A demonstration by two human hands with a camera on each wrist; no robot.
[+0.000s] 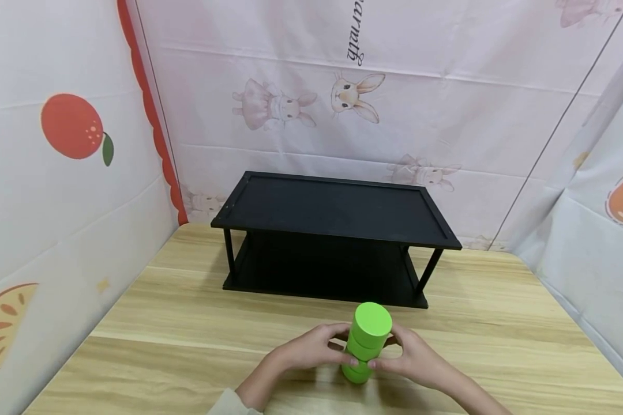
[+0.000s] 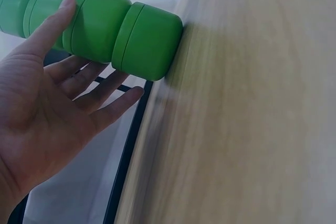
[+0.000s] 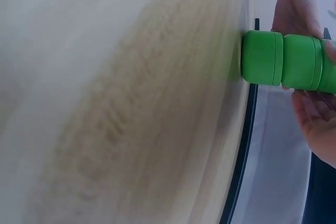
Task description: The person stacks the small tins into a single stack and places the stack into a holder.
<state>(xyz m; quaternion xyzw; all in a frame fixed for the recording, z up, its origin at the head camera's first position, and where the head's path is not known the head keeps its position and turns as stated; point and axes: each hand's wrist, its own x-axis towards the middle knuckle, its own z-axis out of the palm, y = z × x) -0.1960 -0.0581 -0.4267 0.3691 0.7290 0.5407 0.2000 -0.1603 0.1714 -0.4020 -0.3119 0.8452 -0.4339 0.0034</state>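
A stack of bright green round canisters stands upright on the table, near its front and before the black shelf. Seams between the stacked pieces show in the left wrist view. My left hand holds the stack from the left, thumb on the near side and fingers behind. From the other side my right hand grips it the same way, its thumb close to the left thumb. In the left wrist view the lower fingers of the left hand spread loosely below the canisters. The bottom canister meets the tabletop.
Behind the stack stands a black two-tier shelf on short posts. The wood-grain table extends to both sides. Printed cloth hangs at the back, left and right.
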